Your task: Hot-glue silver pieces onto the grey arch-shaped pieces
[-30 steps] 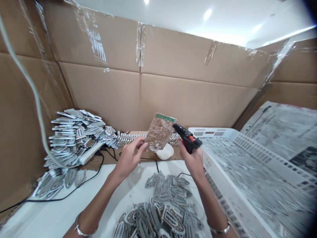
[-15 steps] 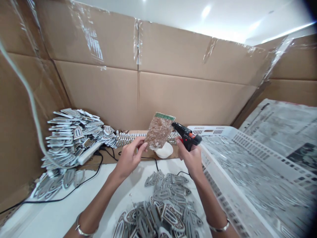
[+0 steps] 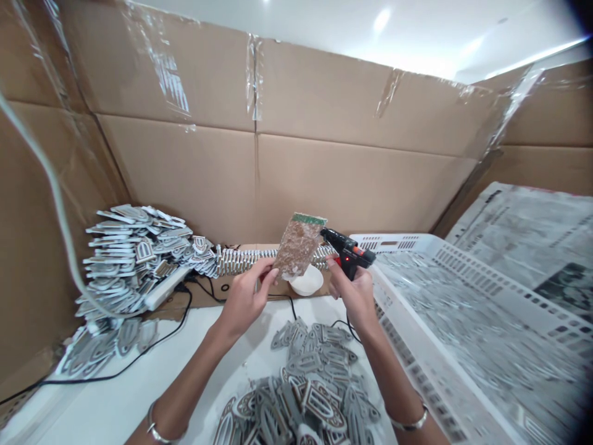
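My left hand (image 3: 250, 293) pinches the lower left corner of a brown card (image 3: 299, 247) with a green strip along its top and clear, lumpy residue on its face. The card is held up at a tilt. My right hand (image 3: 354, 293) grips a black hot glue gun (image 3: 349, 253) with orange and red parts and a small lit red light. The gun's nozzle points left at the card's upper right edge; whether it touches I cannot tell. A small white bowl (image 3: 307, 282) sits behind and below the card, partly hidden.
Grey and white arch-shaped pieces (image 3: 301, 402) lie heaped in front of me. More pieces (image 3: 134, 247) are stacked at the left beside a white power strip (image 3: 167, 288). A white plastic crate (image 3: 417, 321) stands at the right. Cardboard walls (image 3: 361, 179) close off the back; black cables cross the table.
The card and the glue gun have shifted only slightly, with the nozzle still at the card's right edge. Both hands keep their holds. The whole view has moved a little.
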Demonstrator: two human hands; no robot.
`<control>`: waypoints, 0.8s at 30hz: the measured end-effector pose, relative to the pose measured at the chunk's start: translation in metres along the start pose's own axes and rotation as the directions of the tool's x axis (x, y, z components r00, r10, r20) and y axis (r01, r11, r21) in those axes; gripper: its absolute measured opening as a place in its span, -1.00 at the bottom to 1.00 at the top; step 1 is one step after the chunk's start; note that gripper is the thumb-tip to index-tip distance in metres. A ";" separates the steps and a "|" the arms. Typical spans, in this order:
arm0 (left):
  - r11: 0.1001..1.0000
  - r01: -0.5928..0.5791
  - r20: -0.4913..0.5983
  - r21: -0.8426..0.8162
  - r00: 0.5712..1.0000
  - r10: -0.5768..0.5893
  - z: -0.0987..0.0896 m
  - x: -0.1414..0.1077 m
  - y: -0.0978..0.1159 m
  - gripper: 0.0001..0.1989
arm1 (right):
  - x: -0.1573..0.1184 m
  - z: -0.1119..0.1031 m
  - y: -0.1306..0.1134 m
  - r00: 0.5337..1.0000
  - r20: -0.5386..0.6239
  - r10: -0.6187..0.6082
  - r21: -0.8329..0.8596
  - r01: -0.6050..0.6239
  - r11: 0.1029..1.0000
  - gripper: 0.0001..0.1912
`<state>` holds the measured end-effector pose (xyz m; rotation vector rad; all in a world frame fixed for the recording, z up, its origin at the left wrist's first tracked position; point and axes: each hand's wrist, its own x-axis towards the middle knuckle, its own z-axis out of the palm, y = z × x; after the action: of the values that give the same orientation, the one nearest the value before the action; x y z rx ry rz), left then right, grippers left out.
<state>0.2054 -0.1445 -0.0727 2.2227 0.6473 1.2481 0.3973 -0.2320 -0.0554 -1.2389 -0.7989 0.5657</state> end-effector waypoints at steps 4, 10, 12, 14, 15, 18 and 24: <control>0.999 -0.016 -0.015 0.028 1.000 0.017 0.002 -0.001 -0.001 -0.82 | 0.001 -0.001 0.003 1.000 -0.003 0.012 0.006 -0.012 1.000 -0.58; 0.996 -0.050 -0.021 0.075 0.998 0.052 0.005 -0.003 -0.001 -0.81 | 0.001 0.000 0.005 1.000 -0.017 0.012 -0.007 -0.012 1.000 -0.58; 0.994 -0.055 -0.015 0.099 0.998 0.057 0.006 -0.004 -0.001 -0.80 | 0.002 -0.001 0.006 1.000 -0.027 0.004 -0.031 -0.004 0.999 -0.58; 0.990 -0.062 -0.013 0.126 0.998 0.065 0.007 -0.004 -0.001 -0.79 | 0.003 -0.001 0.008 0.999 -0.038 -0.017 -0.070 0.014 0.997 -0.58; 0.989 -0.065 -0.014 0.136 0.998 0.068 0.008 -0.005 -0.001 -0.79 | 0.003 -0.001 0.009 0.999 -0.044 -0.030 -0.089 0.025 0.996 -0.57; 0.987 -0.069 -0.018 0.147 0.997 0.072 0.009 -0.005 -0.001 -0.78 | 0.005 -0.002 0.012 0.997 -0.052 -0.050 -0.117 0.044 0.992 -0.57; 0.975 -0.112 -0.027 0.193 0.992 0.120 0.012 -0.007 -0.002 -0.77 | 0.004 0.000 0.010 0.999 -0.036 -0.025 -0.070 0.023 0.997 -0.60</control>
<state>0.2121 -0.1500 -0.0836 2.4301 0.6867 1.3383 0.3996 -0.2264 -0.0645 -1.2983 -0.8070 0.4974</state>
